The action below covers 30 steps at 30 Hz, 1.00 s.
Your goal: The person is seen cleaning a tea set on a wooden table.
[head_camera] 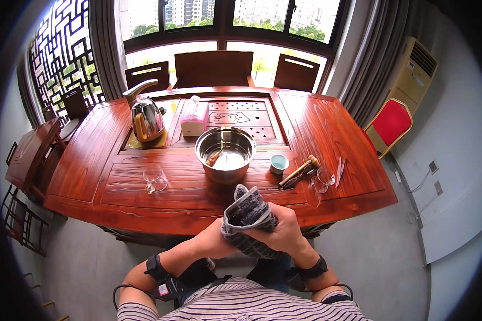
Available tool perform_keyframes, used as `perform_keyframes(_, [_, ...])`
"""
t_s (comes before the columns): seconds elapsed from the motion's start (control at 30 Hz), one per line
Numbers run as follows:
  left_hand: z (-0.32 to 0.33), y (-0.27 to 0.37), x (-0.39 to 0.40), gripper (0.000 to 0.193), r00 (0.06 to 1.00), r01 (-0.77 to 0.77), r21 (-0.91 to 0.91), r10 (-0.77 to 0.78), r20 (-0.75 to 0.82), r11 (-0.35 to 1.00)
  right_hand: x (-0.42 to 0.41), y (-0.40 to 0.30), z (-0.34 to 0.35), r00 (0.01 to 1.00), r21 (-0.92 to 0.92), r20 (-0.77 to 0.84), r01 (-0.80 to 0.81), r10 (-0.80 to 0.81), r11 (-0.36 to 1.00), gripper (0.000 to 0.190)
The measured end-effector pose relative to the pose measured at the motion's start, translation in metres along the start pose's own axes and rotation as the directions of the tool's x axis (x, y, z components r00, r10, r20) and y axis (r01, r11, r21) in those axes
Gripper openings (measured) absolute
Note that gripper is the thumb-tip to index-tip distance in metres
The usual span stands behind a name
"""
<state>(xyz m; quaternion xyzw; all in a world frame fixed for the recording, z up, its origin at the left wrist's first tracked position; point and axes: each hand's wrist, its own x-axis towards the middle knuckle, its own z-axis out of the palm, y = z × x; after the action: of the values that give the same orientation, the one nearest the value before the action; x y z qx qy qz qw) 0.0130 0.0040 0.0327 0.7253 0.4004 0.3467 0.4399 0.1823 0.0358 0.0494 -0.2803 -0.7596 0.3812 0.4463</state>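
Observation:
Just past the table's near edge, a dark grey checked cloth [251, 224] with a pale border is bunched between both hands. My left hand [216, 240] grips its left side, and my right hand [283, 229] wraps its right side with the thumb across the front. Whether anything is inside the folds cannot be seen. Beyond the hands stands a stainless steel pot [245, 170], with a small wooden-handled item [212, 159] inside. To the pot's right is a pale celadon cup [279, 164]; to its left, a clear glass vessel [155, 178] rests on the wood.
The reddish wooden tea table [144, 212] spans the view. A steel electric kettle [146, 120] and a pink-white tissue box [195, 118] stand behind. At right lie wooden tea tools [299, 171], small clear glassware [324, 177] and thin sticks [340, 170]. A red chair [392, 122] stands right.

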Motion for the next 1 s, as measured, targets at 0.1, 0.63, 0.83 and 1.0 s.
perform_keyframes(0.1, [0.006, -0.004, -0.007, 0.028, 0.995, -0.084, -0.017, 0.083, -0.05, 0.996, 0.0, -0.004, 0.001, 0.995, 0.186, -0.058, -0.068, 0.08, 0.98, 0.028])
perform_keyframes(0.63, [0.031, 0.01, 0.004, 0.03, 0.952, -0.106, -0.496, -0.056, -0.301, 0.862, 0.009, -0.001, -0.013, 0.877, 0.594, -0.178, -0.266, 0.446, 0.759, 0.03])
perform_keyframes(0.83, [0.014, -0.009, 0.006, 0.034, 0.942, -0.189, 0.365, 0.273, -0.196, 0.912, 0.001, 0.009, 0.003, 0.979, 0.252, -0.144, -0.107, 0.147, 0.962, 0.027])
perform_keyframes(1.0, [0.015, 0.0, 0.004, 0.029, 0.961, -0.108, 0.131, 0.137, -0.242, 0.986, 0.0, 0.01, 0.001, 0.97, 0.435, -0.166, -0.091, 0.179, 0.896, 0.023])
